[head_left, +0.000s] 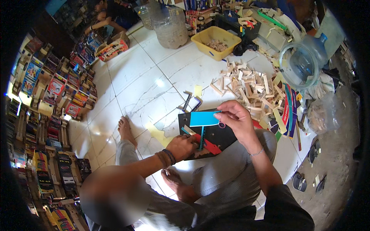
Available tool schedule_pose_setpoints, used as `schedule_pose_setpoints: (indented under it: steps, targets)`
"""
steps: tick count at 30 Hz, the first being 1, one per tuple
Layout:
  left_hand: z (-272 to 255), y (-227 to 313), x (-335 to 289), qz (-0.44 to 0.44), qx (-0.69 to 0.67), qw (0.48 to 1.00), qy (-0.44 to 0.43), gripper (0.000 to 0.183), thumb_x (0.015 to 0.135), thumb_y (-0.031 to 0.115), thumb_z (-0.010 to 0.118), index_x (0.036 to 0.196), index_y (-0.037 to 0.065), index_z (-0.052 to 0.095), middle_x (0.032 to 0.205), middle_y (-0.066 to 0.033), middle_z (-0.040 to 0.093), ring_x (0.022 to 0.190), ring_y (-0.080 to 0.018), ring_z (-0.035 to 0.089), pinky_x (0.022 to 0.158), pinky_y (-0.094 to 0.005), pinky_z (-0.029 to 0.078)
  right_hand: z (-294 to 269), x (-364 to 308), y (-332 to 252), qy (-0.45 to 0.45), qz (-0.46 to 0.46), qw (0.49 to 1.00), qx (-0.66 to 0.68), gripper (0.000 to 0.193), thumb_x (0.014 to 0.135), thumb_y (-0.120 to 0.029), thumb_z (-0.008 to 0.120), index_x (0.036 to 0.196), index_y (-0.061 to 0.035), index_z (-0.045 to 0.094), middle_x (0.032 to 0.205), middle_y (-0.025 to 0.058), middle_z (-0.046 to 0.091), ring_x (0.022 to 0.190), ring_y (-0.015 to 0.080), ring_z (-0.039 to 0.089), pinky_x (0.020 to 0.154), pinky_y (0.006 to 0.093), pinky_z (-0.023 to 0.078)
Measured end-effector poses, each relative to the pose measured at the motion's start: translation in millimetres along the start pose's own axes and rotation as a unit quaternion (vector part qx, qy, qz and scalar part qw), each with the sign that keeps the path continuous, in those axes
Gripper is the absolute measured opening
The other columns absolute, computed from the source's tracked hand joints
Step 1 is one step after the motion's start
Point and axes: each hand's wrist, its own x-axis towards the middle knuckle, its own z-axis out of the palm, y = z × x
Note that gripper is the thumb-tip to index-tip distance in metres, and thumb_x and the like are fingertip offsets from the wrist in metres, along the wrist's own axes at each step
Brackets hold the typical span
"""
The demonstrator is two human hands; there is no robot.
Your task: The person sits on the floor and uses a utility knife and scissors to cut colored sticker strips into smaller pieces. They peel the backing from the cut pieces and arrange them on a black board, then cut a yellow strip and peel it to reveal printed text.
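Covering most of the ground, glossy white floor tiles (131,84) w/ dark joints & grey vein-like marks. Next down, a heap of short wood pcs (250,88), pale, straight-edged, lying at all angles. Behind it, a yellow plastic tub (226,52), rectangular w/ rounded corners, wood scraps inside. By the bent legs, a flat black board (225,134) w/ a few round spots.

R hand (236,115): forearm up from lower R, wrist turned inward, thumb & index pinched shut on the R end of the blue card, other fingers curled. L hand (182,146): forearm slanting in from lower L, back up, fingers bent low over the board; tips hidden, so can't tell how far open or if gripping.

Blue card (203,118): thin, smooth, oblong, pale lower edge, above the board. Under it, a flat red strip (211,147) & narrow toothed teal strip (202,134). Smallest: dark loop (222,125) just under R thumb, owner unclear.
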Motion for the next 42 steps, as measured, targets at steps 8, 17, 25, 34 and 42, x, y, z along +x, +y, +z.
schedule_pose_setpoints:
  steps: [8,17,25,34,42]
  targets:
    - [-65.6,-2.4,10.1,-0.038,-0.076,0.991,0.104,0.039,0.088,0.046,0.073,0.097,0.008,0.076,0.105,-0.0064,0.071,0.089,-0.0299,0.071,0.079,-0.0385,0.057,28.6,26.3,-34.4,-0.025,0.001,1.000,-0.005,0.023,0.098,-0.008,0.067,0.120,-0.0006,0.068,0.113,0.0033,0.069,0.102,0.0076,0.063,0.091,0.0232,0.051]
    - [-129.1,5.9,2.7,-0.243,-0.573,0.704,0.342,0.024,0.100,0.017,0.066,0.118,0.002,0.064,0.106,-0.0074,0.069,0.099,-0.0176,0.068,0.087,-0.0372,0.060,56.5,21.1,-5.5,-0.046,-0.017,0.998,0.047,0.018,0.098,-0.010,0.068,0.111,0.0012,0.064,0.104,0.0021,0.068,0.096,0.0070,0.064,0.082,0.0231,0.054]
    - [-135.8,6.7,-4.8,-0.220,-0.559,0.743,0.293,0.020,0.099,0.012,0.067,0.115,0.001,0.065,0.101,-0.0055,0.069,0.091,-0.0134,0.066,0.081,-0.0304,0.057,51.2,10.6,-10.2,-0.126,0.034,0.984,0.125,0.022,0.102,-0.018,0.064,0.117,-0.0018,0.065,0.102,0.0000,0.066,0.096,0.0069,0.061,0.081,0.0239,0.050]
    - [-139.5,17.8,-7.0,-0.194,-0.534,0.786,0.245,0.020,0.099,0.005,0.065,0.118,-0.002,0.065,0.110,-0.0085,0.071,0.098,-0.0108,0.065,0.088,-0.0263,0.053,45.3,10.5,-4.9,-0.150,0.090,0.976,0.133,0.024,0.100,-0.015,0.067,0.119,-0.0001,0.066,0.106,0.0026,0.071,0.102,0.0081,0.064,0.090,0.0248,0.052]
    - [-140.3,22.7,-7.4,-0.199,-0.516,0.797,0.245,0.020,0.099,0.005,0.066,0.117,-0.002,0.066,0.107,-0.0066,0.071,0.092,-0.0080,0.064,0.080,-0.0225,0.052,49.0,6.5,-9.2,-0.128,0.074,0.985,0.087,0.022,0.098,-0.014,0.069,0.111,0.0033,0.069,0.101,0.0048,0.073,0.094,0.0069,0.065,0.083,0.0223,0.054]
